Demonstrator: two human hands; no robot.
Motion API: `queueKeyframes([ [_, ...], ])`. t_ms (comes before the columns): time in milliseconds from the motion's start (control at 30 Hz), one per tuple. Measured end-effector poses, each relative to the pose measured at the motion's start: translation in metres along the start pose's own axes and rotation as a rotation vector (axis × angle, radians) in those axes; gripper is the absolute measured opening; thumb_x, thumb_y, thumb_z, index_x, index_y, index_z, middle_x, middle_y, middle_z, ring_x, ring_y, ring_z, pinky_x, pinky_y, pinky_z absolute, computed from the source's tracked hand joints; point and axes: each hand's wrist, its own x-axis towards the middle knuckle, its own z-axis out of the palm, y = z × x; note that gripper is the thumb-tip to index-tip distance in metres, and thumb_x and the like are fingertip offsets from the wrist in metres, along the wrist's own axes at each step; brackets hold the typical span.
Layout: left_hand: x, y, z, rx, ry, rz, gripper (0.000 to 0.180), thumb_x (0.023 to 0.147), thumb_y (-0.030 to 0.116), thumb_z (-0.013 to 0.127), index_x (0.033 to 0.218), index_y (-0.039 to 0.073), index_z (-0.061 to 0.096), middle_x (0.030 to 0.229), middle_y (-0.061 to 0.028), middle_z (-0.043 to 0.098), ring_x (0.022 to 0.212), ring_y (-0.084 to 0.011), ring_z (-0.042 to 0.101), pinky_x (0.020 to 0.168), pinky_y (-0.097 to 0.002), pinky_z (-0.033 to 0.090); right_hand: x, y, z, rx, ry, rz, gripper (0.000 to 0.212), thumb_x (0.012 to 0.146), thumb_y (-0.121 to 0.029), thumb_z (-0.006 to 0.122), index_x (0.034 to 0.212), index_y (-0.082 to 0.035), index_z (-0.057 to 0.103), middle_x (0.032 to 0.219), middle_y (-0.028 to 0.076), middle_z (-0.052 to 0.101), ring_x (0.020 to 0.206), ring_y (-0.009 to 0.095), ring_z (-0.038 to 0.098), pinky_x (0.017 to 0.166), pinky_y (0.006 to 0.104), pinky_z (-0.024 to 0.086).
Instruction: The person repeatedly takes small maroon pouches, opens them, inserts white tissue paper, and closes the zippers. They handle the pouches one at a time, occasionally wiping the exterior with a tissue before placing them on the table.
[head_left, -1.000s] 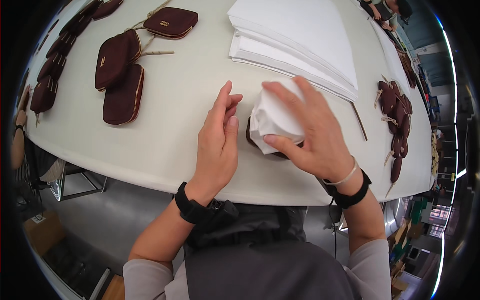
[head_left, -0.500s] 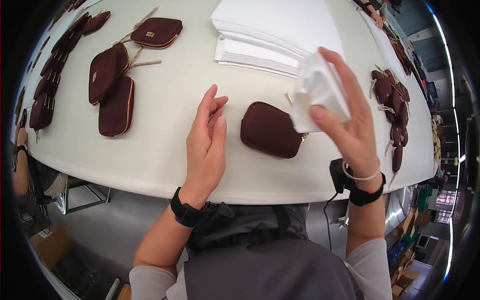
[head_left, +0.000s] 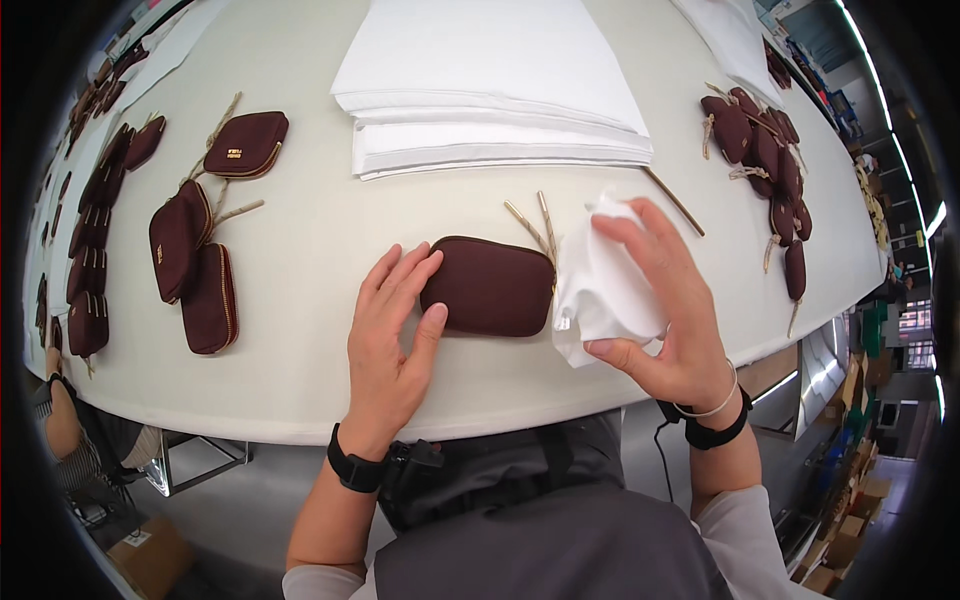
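Observation:
A dark maroon zip pouch (head_left: 490,288) lies flat on the pale table in front of me. My left hand (head_left: 392,335) rests against its left end, thumb and fingers apart, fingertips on the edge. In my right hand (head_left: 675,310) is a crumpled sheet of white tissue paper (head_left: 605,290), pinched between thumb and fingers just off the pouch's right end. The paper hides part of that end. Two gold-tipped cord ends (head_left: 528,224) stick out beyond the pouch's upper right corner.
Behind the pouch lies a tall stack of white sheets (head_left: 500,130), with a thin brown stick (head_left: 674,202) beside it. More maroon pouches (head_left: 208,300) with cords lie to the left, and a pile of them (head_left: 765,155) to the right. Another person's arm (head_left: 62,410) shows at far left.
My left hand has come onto the pouch's left end. The pouch now lies straighter. My right hand has lowered the crumpled paper beside the pouch's right end. The whole view has shifted.

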Motion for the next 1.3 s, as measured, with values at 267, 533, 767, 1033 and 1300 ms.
queueKeyframes([
  [267, 0.003, 0.002, 0.002, 0.016, -0.006, -0.009, 0.039, 0.097, 0.012, 0.063, 0.135, 0.007, 0.064, 0.139, -0.0126, 0.061, 0.140, -0.0356, 0.045, 0.113, -0.0441, 0.039, 0.008, -0.001, 0.067, -0.174, -0.083, -0.115, 0.082, 0.070, -0.027, 0.086, 0.146, -0.019, 0.054, 0.143, 0.030, 0.043, 0.121, 0.046, 0.051, 0.103, 0.0501, 0.045],
  [533, -0.002, -0.005, 0.002, -0.008, 0.046, -0.029, 0.035, 0.098, 0.013, 0.061, 0.132, 0.006, 0.065, 0.134, -0.0132, 0.065, 0.137, -0.0367, 0.048, 0.111, -0.0438, 0.041, 0.028, -0.013, 0.015, 0.045, -0.025, -0.096, 0.087, 0.074, -0.020, 0.080, 0.149, 0.000, 0.042, 0.152, 0.025, 0.042, 0.147, 0.044, 0.032, 0.120, 0.0494, 0.026],
  [767, 0.000, -0.006, 0.003, -0.056, 0.043, -0.025, 0.034, 0.102, 0.006, 0.052, 0.134, 0.004, 0.063, 0.132, -0.0129, 0.066, 0.135, -0.0366, 0.050, 0.109, -0.0424, 0.042, 0.021, -0.008, 0.048, -0.149, -0.263, -0.054, 0.084, 0.074, -0.022, 0.082, 0.149, -0.011, 0.046, 0.147, 0.021, 0.050, 0.134, 0.048, 0.042, 0.113, 0.0512, 0.034],
  [1033, -0.002, -0.008, 0.004, -0.327, 0.158, -0.212, 0.041, 0.109, 0.015, 0.039, 0.146, 0.003, 0.050, 0.135, -0.0181, 0.062, 0.122, -0.0248, 0.060, 0.103, -0.0339, 0.045, 0.045, -0.023, 0.085, -0.178, -0.077, -0.222, 0.080, 0.073, -0.024, 0.082, 0.147, -0.020, 0.052, 0.140, 0.027, 0.051, 0.125, 0.046, 0.049, 0.105, 0.0494, 0.042],
  [1300, -0.006, -0.012, 0.003, -0.288, 0.161, -0.201, 0.047, 0.107, 0.026, 0.050, 0.146, 0.000, 0.049, 0.136, -0.0187, 0.060, 0.124, -0.0270, 0.059, 0.107, -0.0388, 0.043, 0.048, 0.025, 0.030, -0.132, 0.006, -0.058, 0.072, 0.081, -0.035, 0.076, 0.146, -0.019, 0.051, 0.133, 0.019, 0.055, 0.109, 0.040, 0.058, 0.097, 0.0448, 0.049],
])
